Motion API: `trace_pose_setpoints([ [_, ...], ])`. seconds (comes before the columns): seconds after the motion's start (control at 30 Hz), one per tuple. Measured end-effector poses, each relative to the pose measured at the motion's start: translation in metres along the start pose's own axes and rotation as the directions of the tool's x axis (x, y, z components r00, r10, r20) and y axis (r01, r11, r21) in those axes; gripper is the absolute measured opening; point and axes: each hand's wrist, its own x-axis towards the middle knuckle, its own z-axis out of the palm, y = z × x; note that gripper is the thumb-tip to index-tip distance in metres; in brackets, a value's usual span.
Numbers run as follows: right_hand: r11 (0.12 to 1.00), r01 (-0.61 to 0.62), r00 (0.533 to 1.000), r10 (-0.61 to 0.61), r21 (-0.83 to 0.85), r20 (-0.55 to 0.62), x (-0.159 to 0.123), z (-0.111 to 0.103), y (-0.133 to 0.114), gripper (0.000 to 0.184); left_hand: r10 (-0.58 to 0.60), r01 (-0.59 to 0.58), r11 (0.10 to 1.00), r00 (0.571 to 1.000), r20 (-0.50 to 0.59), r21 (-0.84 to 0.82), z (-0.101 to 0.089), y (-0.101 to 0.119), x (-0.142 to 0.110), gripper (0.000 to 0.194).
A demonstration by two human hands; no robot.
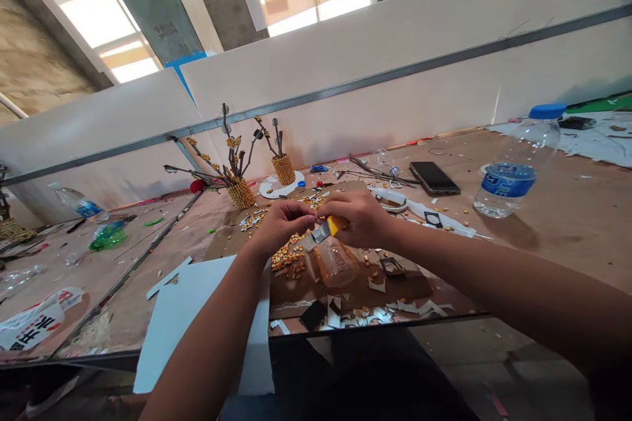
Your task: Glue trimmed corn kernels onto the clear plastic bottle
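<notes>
One yellow-handled, flat-bladed cutter clamped in right hand, smooth kernels nearby, transparent rounded container below, upper end obscured, left hand curled, grip indeterminate

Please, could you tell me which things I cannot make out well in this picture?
Head view: anything between the left hand and right hand fingertips; fingers cover it.
Head view: most of the yellow-handled tool's grip; the right hand hides it.
Head view: the clear plastic container's upper end; hand and tool cover it.
Head view: the far-left corn-covered pot; the picture edge cuts it.
</notes>
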Motion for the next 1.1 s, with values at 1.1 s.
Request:
trace_pose_setpoints([
  [1.1,0.9,-0.413,0.869,0.436,-0.141,0.235,0.013,-0.011,-0.002,0.058,0.057,-0.103,0.977,0.97,-0.237,-0.187,0.015,0.001,0.0,0.028],
])
